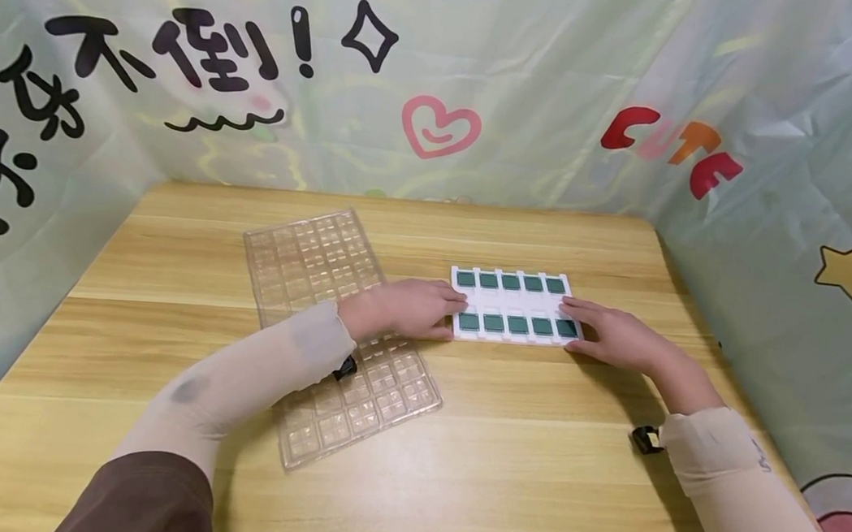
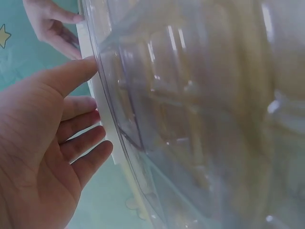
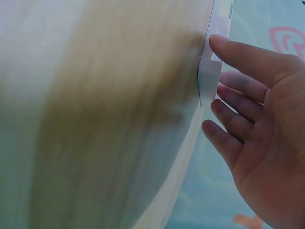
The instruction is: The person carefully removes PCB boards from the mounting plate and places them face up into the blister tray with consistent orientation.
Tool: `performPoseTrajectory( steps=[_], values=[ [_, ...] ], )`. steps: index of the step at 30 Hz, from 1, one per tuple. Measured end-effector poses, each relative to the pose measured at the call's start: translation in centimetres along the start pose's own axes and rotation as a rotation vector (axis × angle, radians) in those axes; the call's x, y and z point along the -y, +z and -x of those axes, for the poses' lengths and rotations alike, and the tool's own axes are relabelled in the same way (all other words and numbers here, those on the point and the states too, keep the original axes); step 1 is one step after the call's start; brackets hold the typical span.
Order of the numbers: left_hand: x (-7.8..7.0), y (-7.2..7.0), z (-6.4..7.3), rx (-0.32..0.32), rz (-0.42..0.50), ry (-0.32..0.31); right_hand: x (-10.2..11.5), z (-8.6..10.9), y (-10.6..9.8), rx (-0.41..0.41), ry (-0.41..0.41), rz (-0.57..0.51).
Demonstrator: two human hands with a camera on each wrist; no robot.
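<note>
A white rectangular tray [image 1: 509, 302] lies on the wooden table, with two rows of dark green square pieces [image 1: 517, 325] set in its recesses. At its left end, my left hand [image 1: 416, 308] touches the edge with nearly straight fingers, its thumb near the front corner. My right hand [image 1: 621, 336] rests against the opposite end, fingers on the side and thumb by the front right corner. In the right wrist view, the thumb and fingers [image 3: 233, 119] are loosely extended beside the white tray end. Under my left forearm lies a clear plastic tray [image 1: 309, 263] with many square pockets.
The wooden table [image 1: 515, 483] stands against a pale green printed curtain [image 1: 540, 78] at the back and sides. A small black wrist device [image 1: 647, 440] shows by the right cuff, and another black device [image 1: 345, 368] under the left cuff.
</note>
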State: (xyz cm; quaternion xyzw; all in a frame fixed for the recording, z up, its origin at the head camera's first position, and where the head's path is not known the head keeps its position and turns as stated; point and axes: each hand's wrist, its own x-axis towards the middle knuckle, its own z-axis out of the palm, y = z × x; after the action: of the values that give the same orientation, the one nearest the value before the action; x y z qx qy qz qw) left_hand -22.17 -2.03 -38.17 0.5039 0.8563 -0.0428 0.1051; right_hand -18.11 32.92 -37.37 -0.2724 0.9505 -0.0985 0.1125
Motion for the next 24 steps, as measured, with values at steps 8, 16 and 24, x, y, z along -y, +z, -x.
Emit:
performPoseTrajectory(
  steps=[8,16,24],
  values=[
    [-1.0,-0.1,0.0,0.016,-0.042,0.046,-0.5,0.4,0.2,-0.004,-0.001,0.008],
    [-0.9,-0.4,0.5,0.05,-0.009,0.03,-0.5,0.8,0.4,0.005,0.009,0.013],
    [-0.1,-1.8,2.4,0.023,0.067,0.01,-0.4,1.0,0.5,-0.016,0.011,0.01]
  ],
)
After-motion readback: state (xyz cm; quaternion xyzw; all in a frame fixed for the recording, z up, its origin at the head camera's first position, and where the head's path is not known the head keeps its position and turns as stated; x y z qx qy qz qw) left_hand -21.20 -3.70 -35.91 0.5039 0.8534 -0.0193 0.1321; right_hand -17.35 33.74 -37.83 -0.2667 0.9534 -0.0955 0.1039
